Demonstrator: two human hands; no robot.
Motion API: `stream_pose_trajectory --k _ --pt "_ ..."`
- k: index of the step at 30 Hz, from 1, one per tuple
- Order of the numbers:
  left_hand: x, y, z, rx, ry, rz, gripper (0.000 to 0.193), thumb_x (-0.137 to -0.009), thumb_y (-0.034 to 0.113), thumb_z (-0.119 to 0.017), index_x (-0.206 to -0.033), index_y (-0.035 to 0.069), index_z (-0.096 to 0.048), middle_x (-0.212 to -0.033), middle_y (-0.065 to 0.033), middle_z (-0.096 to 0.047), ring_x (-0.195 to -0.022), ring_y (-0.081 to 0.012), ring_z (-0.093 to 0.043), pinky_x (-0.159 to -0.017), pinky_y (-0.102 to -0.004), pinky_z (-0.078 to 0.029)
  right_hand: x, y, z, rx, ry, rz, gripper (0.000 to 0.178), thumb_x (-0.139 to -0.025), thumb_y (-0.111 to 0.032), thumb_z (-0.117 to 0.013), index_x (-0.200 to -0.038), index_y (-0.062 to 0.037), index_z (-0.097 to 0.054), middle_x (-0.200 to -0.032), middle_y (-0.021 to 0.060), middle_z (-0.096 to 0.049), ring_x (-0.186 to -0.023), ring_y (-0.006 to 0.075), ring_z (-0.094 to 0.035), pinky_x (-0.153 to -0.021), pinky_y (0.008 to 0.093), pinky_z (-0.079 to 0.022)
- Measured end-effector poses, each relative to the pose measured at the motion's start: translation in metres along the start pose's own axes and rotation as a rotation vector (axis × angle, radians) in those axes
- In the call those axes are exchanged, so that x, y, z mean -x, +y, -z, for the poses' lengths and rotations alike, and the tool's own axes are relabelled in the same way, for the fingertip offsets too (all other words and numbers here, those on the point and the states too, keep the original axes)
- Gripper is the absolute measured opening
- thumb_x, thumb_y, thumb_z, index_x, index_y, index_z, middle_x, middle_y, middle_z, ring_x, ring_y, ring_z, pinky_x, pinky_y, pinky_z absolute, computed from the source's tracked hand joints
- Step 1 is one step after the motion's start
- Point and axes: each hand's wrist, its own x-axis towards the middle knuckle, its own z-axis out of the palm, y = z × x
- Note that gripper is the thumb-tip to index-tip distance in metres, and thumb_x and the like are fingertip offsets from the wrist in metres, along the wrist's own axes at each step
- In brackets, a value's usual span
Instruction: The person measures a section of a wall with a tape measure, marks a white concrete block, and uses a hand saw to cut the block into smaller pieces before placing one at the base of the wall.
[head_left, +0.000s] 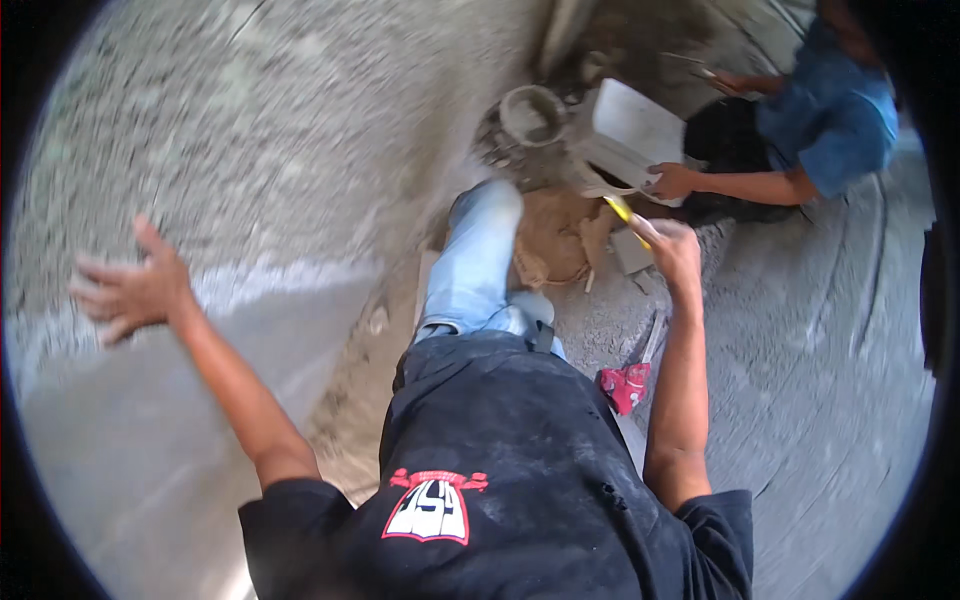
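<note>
My left hand (135, 285) is open, its fingers spread and a little blurred, at the rough grey plastered wall (300, 130). Whether the palm touches the surface, I cannot tell. In front of me on the right, my right hand (672, 258) is closed around a slim tool with a yellow handle (620, 209). Its kind is not clear, as the fist covers part of it. Just beyond its tip is a pale tilted plastic container (640, 130), which a co-worker's hand (672, 181) grips by the lower edge.
A co-worker in a blue shirt (835, 130) sits at the far right, holding a thin tool in the other hand. A round bucket (532, 116) stands by the wall. Brown sandy material (555, 235) lies by my knee. A red packet (625, 387) rests on the grey floor (800, 400).
</note>
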Motion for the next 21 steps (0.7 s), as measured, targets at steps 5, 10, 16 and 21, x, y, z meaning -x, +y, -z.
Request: stream_pose_trajectory --k 5,10,16,21 --pt "0.000 -0.010 -0.003 -0.065 0.060 -0.034 0.103 -0.073 0.081 -0.059 -0.140 0.004 -0.040 -0.145 -0.0257 -0.031 -0.137 -0.0463 -0.025 -0.102 -0.0773 -0.006 0.031 0.104 -0.078 -0.287 -0.149 -0.429 0.040 -0.081 -0.048 -0.078 -0.078 -0.0087 -0.072 -0.068 0.0004 -0.059 -0.059 0.0113 -0.050 -0.055 0.0300 -0.040" --pt "0.013 -0.009 -0.012 -0.026 0.003 -0.017 0.108 -0.073 0.083 -0.056 -0.140 0.002 -0.035 -0.144 -0.0268 -0.027 -0.137 -0.0477 -0.020 -0.103 -0.0766 -0.004 0.088 0.166 -0.126 -0.407 -0.239 -0.754 0.036 -0.084 -0.047 -0.076 -0.074 -0.0131 -0.066 -0.069 0.0002 -0.057 -0.058 0.0139 -0.051 -0.051 0.0337 -0.039" --pt "0.006 -0.031 -0.010 -0.053 -0.013 -0.050 0.111 -0.071 0.084 -0.057 -0.140 0.000 -0.034 -0.143 -0.0305 -0.025 -0.136 -0.0509 -0.017 -0.101 -0.0766 -0.002 0.114 0.170 -0.193 -0.623 -0.300 -0.820 0.034 -0.088 -0.047 -0.072 -0.079 -0.0149 -0.065 -0.068 -0.0009 -0.057 -0.054 0.0140 -0.051 -0.049 0.0320 -0.039" --pt "0.004 -0.026 -0.015 0.031 -0.033 -0.056 0.113 -0.068 0.084 -0.060 -0.138 -0.001 -0.034 -0.142 -0.0290 -0.023 -0.135 -0.0488 -0.016 -0.100 -0.0763 -0.001 0.124 0.145 -0.229 -0.598 -0.220 -0.771 0.035 -0.088 -0.048 -0.070 -0.082 -0.0137 -0.066 -0.071 -0.0013 -0.057 -0.058 0.0134 -0.052 -0.052 0.0315 -0.040"
